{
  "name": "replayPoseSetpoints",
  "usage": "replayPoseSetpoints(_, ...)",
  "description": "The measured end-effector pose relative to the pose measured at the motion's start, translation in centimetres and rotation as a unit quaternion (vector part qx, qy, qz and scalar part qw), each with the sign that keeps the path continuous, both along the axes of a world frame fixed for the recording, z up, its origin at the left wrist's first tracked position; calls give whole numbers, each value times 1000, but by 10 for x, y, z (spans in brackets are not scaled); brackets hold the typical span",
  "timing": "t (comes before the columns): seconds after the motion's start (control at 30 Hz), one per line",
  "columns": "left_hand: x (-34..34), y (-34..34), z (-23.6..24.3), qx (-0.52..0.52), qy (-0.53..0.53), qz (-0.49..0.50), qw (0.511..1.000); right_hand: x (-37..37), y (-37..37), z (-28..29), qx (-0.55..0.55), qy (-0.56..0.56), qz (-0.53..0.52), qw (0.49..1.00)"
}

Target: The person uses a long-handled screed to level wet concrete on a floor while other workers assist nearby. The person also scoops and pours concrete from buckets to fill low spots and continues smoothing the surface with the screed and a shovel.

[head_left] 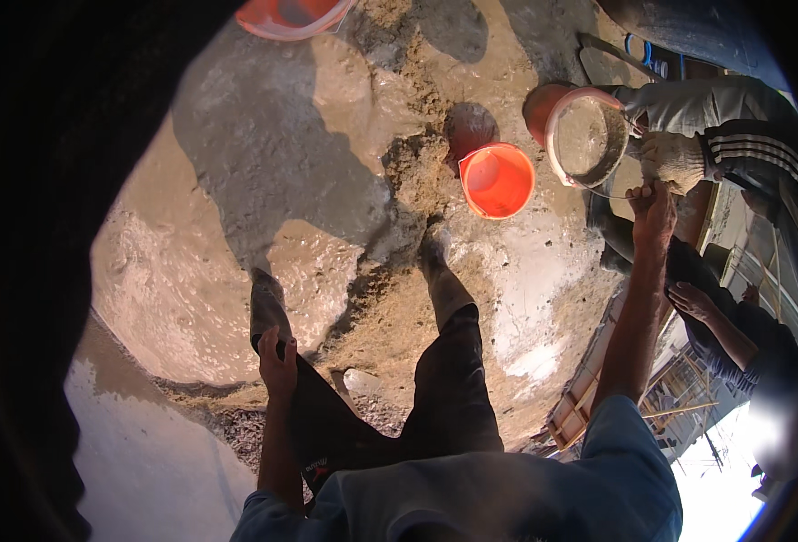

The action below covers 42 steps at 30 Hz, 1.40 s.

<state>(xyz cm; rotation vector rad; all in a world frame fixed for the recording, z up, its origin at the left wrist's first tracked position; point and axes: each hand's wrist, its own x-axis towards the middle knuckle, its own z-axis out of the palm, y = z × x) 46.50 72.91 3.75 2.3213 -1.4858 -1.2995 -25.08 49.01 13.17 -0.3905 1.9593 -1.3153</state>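
Note:
My right hand (pixel 652 208) is closed on the wire handle of a pale-rimmed bucket (pixel 564 135) of grey wet mix, held up on the right. A co-worker's gloved hand (pixel 670 158) is at the same bucket, just above mine. My left hand (pixel 277 361) hangs beside my left leg, fingers loosely apart, with nothing visible in it. An orange bucket (pixel 498 181) stands on the wet ground between my right boot (pixel 440 262) and the held bucket. My left boot (pixel 263 303) is in grey wet mix (pixel 191 280).
A red bucket (pixel 286 18) sits at the top. Co-workers (pixel 733 343) are at the right, near a shovel blade (pixel 607 63), planks and scaffolding (pixel 679 397). A rough sandy ridge (pixel 408 163) runs between wet patches. A pale smooth surface (pixel 146 452) lies lower left.

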Motion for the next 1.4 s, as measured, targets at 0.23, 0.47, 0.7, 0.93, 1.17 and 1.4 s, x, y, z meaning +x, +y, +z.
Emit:
replayPoseSetpoints(0.23,7,-3,14,-13,-23,-25,999,117,114,5,114,307,-106,939)
replayPoseSetpoints(0.47,12,-2,14,17,-51,-52,997,220,106,-235,377,316,428,758)
replayPoseSetpoints(0.7,7,-16,2,13,-70,-34,997,175,47,-400,441,481,441,616)
replayPoseSetpoints(0.93,15,-24,6,3,-40,-20,999,71,89,-385,295,501,290,760)
replayPoseSetpoints(1.17,40,-24,29,-6,-27,25,999,226,57,-133,210,172,297,916)
replayPoseSetpoints(1.4,66,-26,29,-47,9,90,995,288,-25,-47,225,153,371,888)
